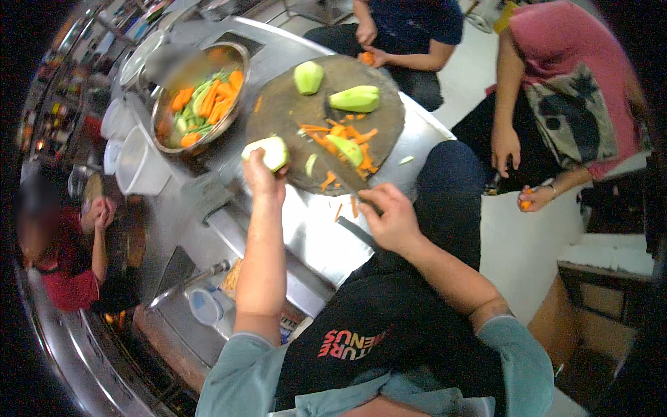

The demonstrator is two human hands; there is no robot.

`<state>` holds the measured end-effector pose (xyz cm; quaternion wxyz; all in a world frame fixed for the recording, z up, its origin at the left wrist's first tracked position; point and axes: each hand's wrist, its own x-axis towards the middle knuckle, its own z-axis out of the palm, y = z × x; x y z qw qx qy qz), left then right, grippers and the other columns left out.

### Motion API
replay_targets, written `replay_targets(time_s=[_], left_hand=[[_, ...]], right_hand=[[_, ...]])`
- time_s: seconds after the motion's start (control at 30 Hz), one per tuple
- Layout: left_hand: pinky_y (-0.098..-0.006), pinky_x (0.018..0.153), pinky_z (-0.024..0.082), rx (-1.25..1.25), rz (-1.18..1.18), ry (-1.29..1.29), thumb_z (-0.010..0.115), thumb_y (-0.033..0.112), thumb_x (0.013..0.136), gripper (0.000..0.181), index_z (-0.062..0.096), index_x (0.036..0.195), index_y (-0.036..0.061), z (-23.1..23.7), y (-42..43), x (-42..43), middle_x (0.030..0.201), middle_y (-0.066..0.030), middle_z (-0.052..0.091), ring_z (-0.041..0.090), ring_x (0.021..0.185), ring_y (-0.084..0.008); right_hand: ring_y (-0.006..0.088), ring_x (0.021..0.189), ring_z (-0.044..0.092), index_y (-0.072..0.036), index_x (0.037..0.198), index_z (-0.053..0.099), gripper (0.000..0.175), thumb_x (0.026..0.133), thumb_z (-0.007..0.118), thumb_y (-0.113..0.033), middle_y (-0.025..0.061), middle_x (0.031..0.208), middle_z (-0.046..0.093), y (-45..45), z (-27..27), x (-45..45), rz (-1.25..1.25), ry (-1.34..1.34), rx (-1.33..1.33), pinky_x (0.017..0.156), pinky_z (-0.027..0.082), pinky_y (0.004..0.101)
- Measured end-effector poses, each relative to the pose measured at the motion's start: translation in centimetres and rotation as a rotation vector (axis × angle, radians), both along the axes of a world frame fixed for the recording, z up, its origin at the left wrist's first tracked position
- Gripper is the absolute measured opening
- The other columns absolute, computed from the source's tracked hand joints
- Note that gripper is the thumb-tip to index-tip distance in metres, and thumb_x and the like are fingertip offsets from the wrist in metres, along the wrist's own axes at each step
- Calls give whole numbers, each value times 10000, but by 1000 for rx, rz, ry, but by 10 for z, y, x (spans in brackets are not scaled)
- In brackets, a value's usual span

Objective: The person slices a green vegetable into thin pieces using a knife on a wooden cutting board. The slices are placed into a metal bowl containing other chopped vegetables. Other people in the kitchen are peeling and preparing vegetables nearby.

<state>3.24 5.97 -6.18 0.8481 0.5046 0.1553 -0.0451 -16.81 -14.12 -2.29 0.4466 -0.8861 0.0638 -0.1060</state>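
Observation:
My left hand (pixel 264 174) grips a pale green peeled vegetable (pixel 275 154), perhaps a chayote, over the near left edge of a round wooden chopping board (pixel 279 109). In my right hand (pixel 388 216) is a knife (pixel 346 174), its blade reaching over the board. Under the blade lie orange carrot shavings (pixel 367 156) and a green slice (pixel 346 150). Two more peeled green vegetables, one whole (pixel 308 78) and one ridged (pixel 355 99), rest on the board's far half. A dark strip-like object (pixel 357 232), its kind unclear, lies just below my right hand.
At left, a steel bowl (pixel 237 112) holds cut carrots and green vegetables, beside white plastic tubs (pixel 140 161). The steel table (pixel 312 213) carries the board. Two people are across and to the right, each with an orange piece in hand; another person is at far left.

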Motion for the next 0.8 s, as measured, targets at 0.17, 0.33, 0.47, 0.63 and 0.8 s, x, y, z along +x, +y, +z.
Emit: replay_targets(time_s=[0.17,0.33,0.47,0.63,0.8], left_hand=[[-339,641,508,80,-20,130,477,309,948,329,586,1152,76,-4,7,8,993,-67,689,664,852,-205],[-348,788,525,95,-55,125,458,330,964,380,613,1175,55,-11,11,18,1095,-89,667,648,962,-221],[-375,839,558,-5,-24,154,452,294,956,384,608,1189,31,-17,16,21,1140,-117,655,656,995,-247],[-395,871,559,-33,40,196,447,292,951,410,599,1217,19,-11,11,17,1180,-127,637,655,1013,-256],[-421,893,543,-73,30,231,460,319,941,417,611,1199,28,0,9,13,1161,-118,650,648,1035,-258]], right_hand=[[321,971,638,-81,1075,689,259,836,699,-182,134,1056,634,7,-14,-3,129,-70,-51,841,540,409],[316,924,625,-81,1060,663,236,862,663,-208,115,1006,571,12,-15,-4,156,-88,-50,781,527,431],[316,904,621,-79,1049,657,221,865,654,-201,110,1003,557,13,-8,-8,168,-44,-26,754,516,446],[312,867,628,-85,1046,654,214,859,654,-190,105,999,557,13,-7,-10,172,-81,-34,729,517,446],[310,842,632,-86,1036,653,206,859,660,-191,103,998,555,15,-7,-9,189,-85,-40,716,522,438]])
